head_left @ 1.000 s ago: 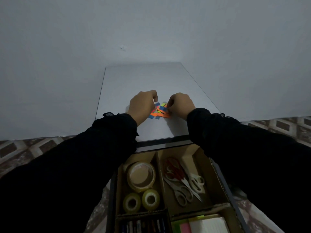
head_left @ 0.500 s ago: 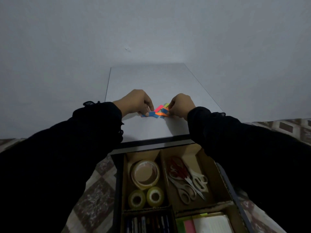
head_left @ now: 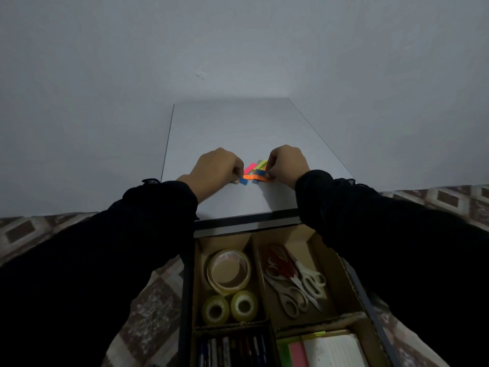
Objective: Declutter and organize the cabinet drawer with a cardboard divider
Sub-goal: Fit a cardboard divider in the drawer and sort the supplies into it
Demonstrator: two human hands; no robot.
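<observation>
Several small coloured sticky flags [head_left: 254,172], pink, orange, blue and green, lie on the white cabinet top [head_left: 232,128]. My left hand [head_left: 215,168] pinches a blue flag at the left end of the bunch. My right hand [head_left: 287,162] pinches the flags at their right end. Below, the open drawer [head_left: 185,287] holds a cardboard divider [head_left: 256,260]. Its compartments contain three tape rolls [head_left: 229,271], several scissors [head_left: 293,282], pens [head_left: 232,350] and sticky note pads [head_left: 317,350].
White walls close in behind and to the right of the cabinet top. Patterned floor tiles [head_left: 148,308] show on both sides of the drawer. My dark sleeves cover the drawer's outer edges.
My left hand has slid a blue flag a little to the left, spreading the bunch out. My right hand stays at the right end of the flags. The view has shifted slightly.
</observation>
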